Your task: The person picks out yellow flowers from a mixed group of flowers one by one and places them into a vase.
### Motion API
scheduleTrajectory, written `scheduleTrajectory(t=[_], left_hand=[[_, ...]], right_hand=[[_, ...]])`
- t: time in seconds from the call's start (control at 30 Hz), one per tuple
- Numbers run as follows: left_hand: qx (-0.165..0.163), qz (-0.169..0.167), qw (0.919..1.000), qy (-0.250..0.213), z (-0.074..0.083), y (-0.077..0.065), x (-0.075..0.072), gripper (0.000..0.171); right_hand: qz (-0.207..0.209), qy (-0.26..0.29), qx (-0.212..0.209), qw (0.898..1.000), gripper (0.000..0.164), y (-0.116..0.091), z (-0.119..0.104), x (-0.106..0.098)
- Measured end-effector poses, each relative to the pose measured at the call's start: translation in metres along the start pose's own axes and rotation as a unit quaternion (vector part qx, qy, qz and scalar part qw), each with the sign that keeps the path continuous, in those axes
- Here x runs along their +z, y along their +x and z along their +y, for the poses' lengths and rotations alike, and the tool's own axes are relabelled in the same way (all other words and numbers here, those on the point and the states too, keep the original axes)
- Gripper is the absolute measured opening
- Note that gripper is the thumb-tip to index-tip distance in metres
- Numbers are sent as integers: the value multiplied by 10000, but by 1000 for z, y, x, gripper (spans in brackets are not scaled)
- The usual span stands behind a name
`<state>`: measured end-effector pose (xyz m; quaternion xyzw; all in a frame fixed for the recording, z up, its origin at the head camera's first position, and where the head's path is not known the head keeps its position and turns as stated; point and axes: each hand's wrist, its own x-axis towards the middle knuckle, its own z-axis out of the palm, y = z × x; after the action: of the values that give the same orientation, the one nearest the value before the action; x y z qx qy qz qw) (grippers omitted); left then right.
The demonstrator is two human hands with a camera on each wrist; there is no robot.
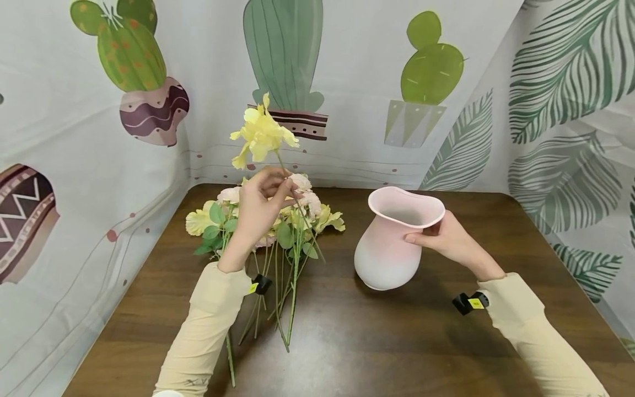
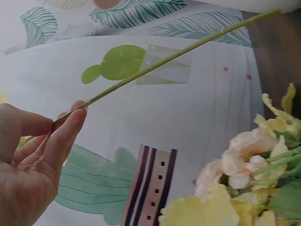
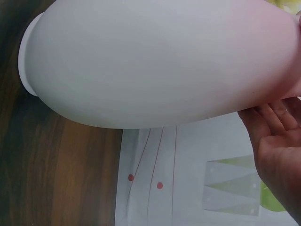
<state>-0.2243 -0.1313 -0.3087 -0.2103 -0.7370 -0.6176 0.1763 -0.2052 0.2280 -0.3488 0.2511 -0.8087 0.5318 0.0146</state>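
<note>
One yellow flower (image 1: pixel 262 135), its stem pinched in my left hand (image 1: pixel 259 205); one vase (image 1: pixel 388 256), gripped by the neck in my right hand (image 1: pixel 457 240).
Likely I hold them so to keep the bloom above the other flowers (image 1: pixel 285 235) and the vase steady, mouth up; the flower's long axis slants, bloom upper left, stem end lower right.

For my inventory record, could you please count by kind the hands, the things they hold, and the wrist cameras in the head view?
Left hand and right hand: 2
Held yellow flower: 1
Held pink-and-white vase: 1
Left wrist camera and right wrist camera: 2
Total: 6
</note>
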Motion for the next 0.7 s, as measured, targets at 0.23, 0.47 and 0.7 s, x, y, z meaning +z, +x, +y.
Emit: scheduleTrajectory(t=[0.23, 0.47, 0.7], left_hand=[[300, 98, 9995, 12, 8, 5, -2, 16], [327, 199, 9990, -222, 17, 9, -4, 12], [549, 359, 9960, -612, 26, 11, -2, 12]], right_hand=[[8, 4, 26, 10000, 57, 0, 1, 0], [-72, 94, -2, 9999, 58, 0, 3, 0], [-2, 33, -58, 10000, 60, -1, 4, 1]])
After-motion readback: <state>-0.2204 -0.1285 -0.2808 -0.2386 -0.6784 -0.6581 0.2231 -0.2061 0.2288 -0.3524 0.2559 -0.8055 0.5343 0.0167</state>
